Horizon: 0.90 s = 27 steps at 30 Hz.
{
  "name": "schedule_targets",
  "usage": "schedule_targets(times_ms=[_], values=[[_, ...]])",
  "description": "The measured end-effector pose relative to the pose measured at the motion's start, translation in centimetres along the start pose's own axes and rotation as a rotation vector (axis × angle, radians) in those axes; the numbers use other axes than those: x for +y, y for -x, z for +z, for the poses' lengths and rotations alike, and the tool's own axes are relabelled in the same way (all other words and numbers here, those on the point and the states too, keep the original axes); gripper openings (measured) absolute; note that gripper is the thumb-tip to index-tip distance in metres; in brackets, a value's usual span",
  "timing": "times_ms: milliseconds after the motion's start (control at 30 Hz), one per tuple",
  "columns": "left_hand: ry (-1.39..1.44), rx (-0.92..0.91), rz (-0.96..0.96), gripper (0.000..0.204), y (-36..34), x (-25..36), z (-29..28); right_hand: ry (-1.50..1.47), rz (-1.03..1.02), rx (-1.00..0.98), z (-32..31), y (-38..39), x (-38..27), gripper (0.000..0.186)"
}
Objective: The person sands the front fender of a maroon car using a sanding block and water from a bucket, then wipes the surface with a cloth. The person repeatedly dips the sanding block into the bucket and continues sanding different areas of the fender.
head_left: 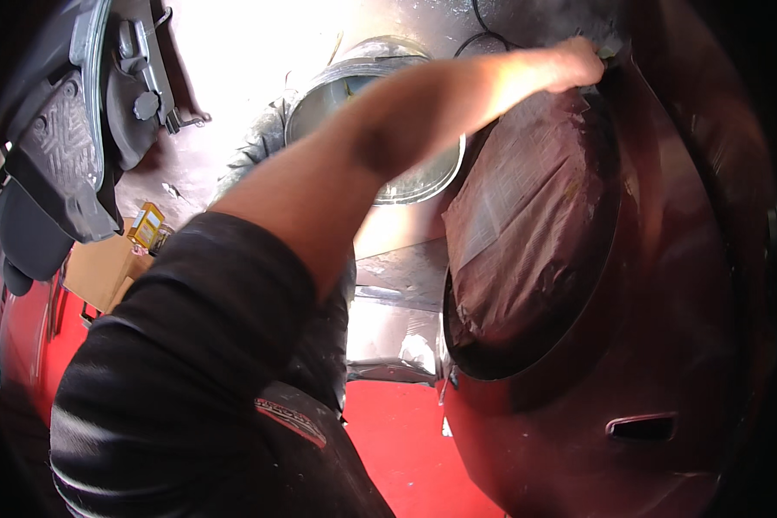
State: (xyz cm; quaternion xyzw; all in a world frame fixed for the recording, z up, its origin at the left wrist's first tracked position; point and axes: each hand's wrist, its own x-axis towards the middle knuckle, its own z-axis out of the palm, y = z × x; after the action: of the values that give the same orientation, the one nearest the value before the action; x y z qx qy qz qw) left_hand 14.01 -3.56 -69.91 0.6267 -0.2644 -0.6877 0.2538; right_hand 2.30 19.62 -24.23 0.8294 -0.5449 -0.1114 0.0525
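My left hand (576,66), at the end of my bare forearm reaching across from the lower left, is closed around something small and greenish (606,55), too small to make out, at the top edge of a dark red vehicle panel (673,337). The panel has a large opening filled by a creased brownish covering (531,207) and a small slot lower down. Pale haze or glare shows around my fingers. Behind my forearm is a round metal-rimmed container (445,177), partly hidden. My right hand is not in view.
Grey plastic parts (65,142) stand at the upper left above a cardboard box (95,268) with a yellow package (147,223). A pale metal step (388,332) and red floor (397,440) lie below the middle. Dark cables run along the top.
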Motion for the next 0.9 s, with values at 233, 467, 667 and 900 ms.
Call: schedule_targets(times_ms=[233,467,667,900], values=[[-0.401,-0.717,0.013,0.039,13.4,-2.1,-19.6,-0.052,0.063,-0.037,0.3,1.2,-1.6,0.043],[-1.31,-0.555,-0.165,0.033,11.5,-23.7,-19.6,-0.089,0.074,-0.09,2.4,1.0,-3.1,0.042],[-1.556,-0.785,0.568,0.034,6.1,-31.9,-21.6,-0.096,0.118,-0.169,4.8,1.2,-4.7,0.041],[-1.583,-0.741,0.491,0.026,9.4,-42.5,-23.7,-0.111,0.128,-0.176,5.5,1.2,-5.9,0.039]])
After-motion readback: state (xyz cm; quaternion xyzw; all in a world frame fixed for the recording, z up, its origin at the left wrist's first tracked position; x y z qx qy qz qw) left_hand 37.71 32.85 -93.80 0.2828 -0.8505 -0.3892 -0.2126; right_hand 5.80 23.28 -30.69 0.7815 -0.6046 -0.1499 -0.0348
